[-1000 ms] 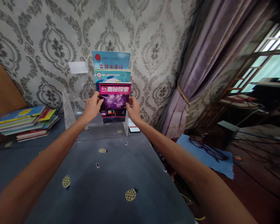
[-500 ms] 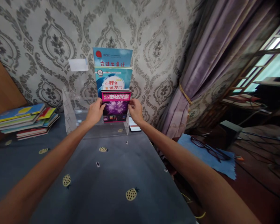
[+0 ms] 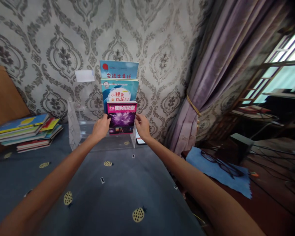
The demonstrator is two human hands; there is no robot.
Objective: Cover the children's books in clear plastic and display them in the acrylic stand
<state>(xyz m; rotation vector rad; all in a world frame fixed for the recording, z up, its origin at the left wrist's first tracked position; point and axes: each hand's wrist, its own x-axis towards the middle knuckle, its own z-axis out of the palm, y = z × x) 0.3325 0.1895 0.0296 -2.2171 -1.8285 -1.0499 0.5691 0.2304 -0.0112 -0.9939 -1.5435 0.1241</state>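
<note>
A small magenta and purple book [image 3: 122, 118] stands upright at the front of a clear tiered display rack [image 3: 73, 129]. My left hand [image 3: 102, 126] pinches its left edge, and my right hand [image 3: 142, 126] is closed at its right edge. Directly behind it rises a teal book [image 3: 119, 88] with a white circle on the cover, partly covered. Farther back and higher is a blue book [image 3: 119, 68] with red lettering, its lower part hidden. A white card [image 3: 85, 75] sits at the upper left of the rack.
Several books lie in a stack [image 3: 27, 131] on the left of the patterned tablecloth [image 3: 118, 196]. A phone [image 3: 140, 139] is partly hidden behind my right hand. Purple curtains [image 3: 201, 75] hang at right, near glasses [image 3: 221, 163] on a blue cloth [image 3: 196, 160].
The head view has tilted up slightly, so everything sits lower in the picture. Both hands stay at the sides of the magenta book, which has hardly moved against the rack.
</note>
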